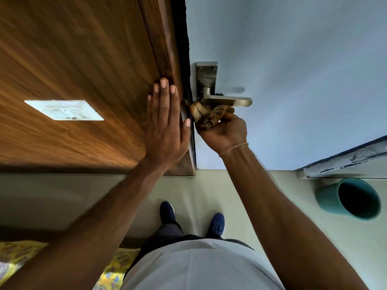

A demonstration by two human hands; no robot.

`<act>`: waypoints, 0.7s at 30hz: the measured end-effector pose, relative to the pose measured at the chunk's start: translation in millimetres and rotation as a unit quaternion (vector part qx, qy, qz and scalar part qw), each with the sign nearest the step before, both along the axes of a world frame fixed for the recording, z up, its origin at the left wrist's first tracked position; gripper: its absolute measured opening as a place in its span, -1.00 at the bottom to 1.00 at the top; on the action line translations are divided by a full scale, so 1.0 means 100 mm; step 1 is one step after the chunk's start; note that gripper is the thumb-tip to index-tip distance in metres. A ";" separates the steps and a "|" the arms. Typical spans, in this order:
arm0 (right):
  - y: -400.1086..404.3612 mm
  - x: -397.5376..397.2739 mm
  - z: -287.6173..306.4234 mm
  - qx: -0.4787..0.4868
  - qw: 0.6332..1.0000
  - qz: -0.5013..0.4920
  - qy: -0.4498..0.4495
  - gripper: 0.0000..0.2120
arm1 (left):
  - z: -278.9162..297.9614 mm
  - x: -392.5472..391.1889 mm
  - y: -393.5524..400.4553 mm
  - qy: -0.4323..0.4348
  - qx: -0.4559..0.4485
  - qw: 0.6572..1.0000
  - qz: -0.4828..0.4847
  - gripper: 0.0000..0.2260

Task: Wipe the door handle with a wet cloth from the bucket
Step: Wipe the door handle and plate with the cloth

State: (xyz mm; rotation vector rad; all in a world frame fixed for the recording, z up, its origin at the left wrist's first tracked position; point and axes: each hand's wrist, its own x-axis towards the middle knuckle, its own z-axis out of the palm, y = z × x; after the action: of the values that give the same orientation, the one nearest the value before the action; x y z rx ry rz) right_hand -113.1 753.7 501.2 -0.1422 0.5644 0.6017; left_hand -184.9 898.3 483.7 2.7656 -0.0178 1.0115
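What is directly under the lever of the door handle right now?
The bunched cloth, gripped by the right hand, presses against the door handle's underside. The contact area is covered.

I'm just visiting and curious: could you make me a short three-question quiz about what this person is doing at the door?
1. True or false: the right hand holds the cloth against the underside of the door handle.
2. Where does the left hand rest?
A. in the bucket
B. flat on the wooden panel
C. on the lever
3. Fill in: the teal bucket stands on the ____, at the person's right.

Key
1. True.
2. B.
3. Floor.
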 end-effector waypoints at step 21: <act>-0.12 0.12 -0.15 -0.078 0.989 -0.066 -0.103 -0.37 | -0.06 0.04 0.02 -0.006 0.002 1.000 -0.015 -0.30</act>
State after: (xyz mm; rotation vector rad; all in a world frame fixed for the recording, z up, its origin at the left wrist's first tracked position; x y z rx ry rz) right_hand -101.1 741.9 486.6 -0.3081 0.4165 0.4073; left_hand -180.9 900.6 477.9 2.7536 -0.0639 1.0220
